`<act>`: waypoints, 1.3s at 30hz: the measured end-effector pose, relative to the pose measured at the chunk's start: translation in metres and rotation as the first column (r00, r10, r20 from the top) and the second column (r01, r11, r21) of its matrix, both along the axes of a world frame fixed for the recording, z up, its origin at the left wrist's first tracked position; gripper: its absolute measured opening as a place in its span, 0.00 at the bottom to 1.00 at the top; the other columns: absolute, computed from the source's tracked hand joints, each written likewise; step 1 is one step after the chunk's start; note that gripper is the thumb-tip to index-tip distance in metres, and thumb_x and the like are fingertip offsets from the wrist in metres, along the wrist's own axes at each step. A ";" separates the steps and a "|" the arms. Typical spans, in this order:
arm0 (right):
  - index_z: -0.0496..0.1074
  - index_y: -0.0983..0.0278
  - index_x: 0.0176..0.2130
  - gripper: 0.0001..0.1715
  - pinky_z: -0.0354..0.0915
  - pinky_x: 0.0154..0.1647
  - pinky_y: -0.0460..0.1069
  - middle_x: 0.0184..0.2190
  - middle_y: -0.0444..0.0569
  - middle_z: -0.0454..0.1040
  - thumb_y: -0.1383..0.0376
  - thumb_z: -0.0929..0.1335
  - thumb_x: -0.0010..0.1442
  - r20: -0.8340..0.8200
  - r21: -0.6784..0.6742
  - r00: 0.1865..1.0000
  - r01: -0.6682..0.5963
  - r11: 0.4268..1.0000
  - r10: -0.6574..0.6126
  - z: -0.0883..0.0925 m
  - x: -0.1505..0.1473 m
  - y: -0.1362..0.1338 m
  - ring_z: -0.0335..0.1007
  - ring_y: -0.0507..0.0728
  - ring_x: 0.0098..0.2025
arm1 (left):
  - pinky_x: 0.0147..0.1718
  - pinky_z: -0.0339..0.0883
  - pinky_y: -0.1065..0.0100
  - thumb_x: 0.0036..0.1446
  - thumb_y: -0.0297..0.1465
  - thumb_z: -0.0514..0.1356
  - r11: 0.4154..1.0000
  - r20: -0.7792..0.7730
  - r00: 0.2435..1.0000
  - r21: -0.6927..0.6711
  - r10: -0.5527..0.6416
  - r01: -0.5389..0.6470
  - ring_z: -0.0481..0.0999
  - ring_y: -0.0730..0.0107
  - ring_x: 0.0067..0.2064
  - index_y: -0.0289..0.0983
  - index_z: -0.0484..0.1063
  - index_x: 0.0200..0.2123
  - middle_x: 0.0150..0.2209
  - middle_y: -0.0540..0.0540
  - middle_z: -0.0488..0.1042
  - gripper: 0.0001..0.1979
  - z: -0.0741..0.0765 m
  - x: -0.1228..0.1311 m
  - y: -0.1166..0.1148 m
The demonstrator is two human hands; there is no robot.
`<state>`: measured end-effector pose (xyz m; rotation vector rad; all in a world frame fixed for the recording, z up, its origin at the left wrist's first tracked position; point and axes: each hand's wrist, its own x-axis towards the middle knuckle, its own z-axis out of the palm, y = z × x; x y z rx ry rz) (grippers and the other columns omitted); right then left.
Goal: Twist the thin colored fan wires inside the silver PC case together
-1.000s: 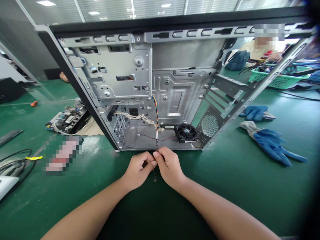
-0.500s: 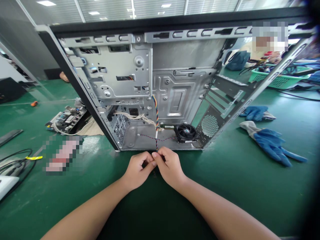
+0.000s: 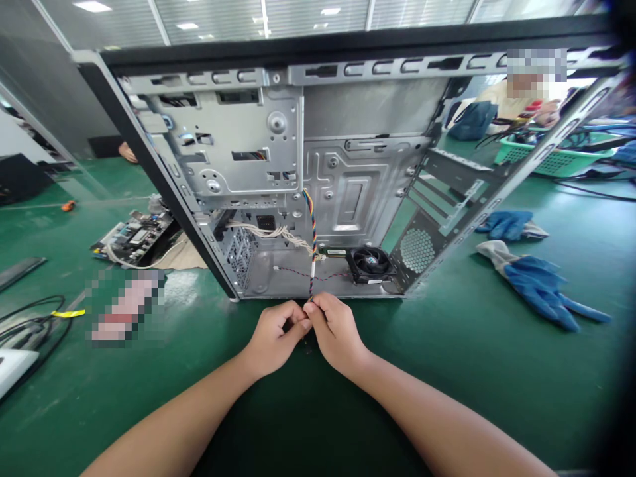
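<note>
- The left hand (image 3: 275, 338) and right hand (image 3: 340, 334) hold their place; the cable (image 3: 314, 232) has shifted slightly above them, and its loose end below blurs.
- Both hands pinch the cable, thumbs and fingers drawn close, though the contact is partly hidden.
- The cable runs down from the drive bay (image 3: 248, 129), out over the case's (image 3: 348, 41) lower edge.
- Work seems to remain on this cable; little progress shows.

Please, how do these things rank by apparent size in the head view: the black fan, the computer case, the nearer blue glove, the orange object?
1. Computer case, clearly largest
2. Nearer blue glove
3. Black fan
4. Orange object, smallest
</note>
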<state>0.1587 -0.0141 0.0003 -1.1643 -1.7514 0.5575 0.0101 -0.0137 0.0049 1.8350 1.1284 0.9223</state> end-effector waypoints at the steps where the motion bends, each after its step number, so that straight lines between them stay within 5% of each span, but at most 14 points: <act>1: 0.57 0.61 0.25 0.15 0.54 0.28 0.47 0.22 0.43 0.62 0.67 0.60 0.64 -0.001 0.001 1.000 -0.004 1.000 0.004 0.000 0.000 0.000 0.59 0.52 0.26 | 0.25 0.58 0.74 0.58 0.31 0.58 1.000 0.001 1.000 -0.001 0.001 -0.001 0.64 0.76 0.24 0.35 0.64 0.23 0.22 0.52 0.67 0.12 0.000 0.000 0.000; 39: 0.58 0.61 0.24 0.15 0.55 0.27 0.46 0.21 0.42 0.62 0.66 0.61 0.63 -0.035 -0.028 0.999 -0.016 0.999 0.015 0.002 0.001 0.000 0.59 0.51 0.25 | 0.26 0.58 0.73 0.58 0.34 0.58 0.999 0.003 0.999 -0.020 -0.034 0.034 0.64 0.75 0.25 0.35 0.64 0.23 0.22 0.52 0.67 0.13 -0.002 -0.002 0.003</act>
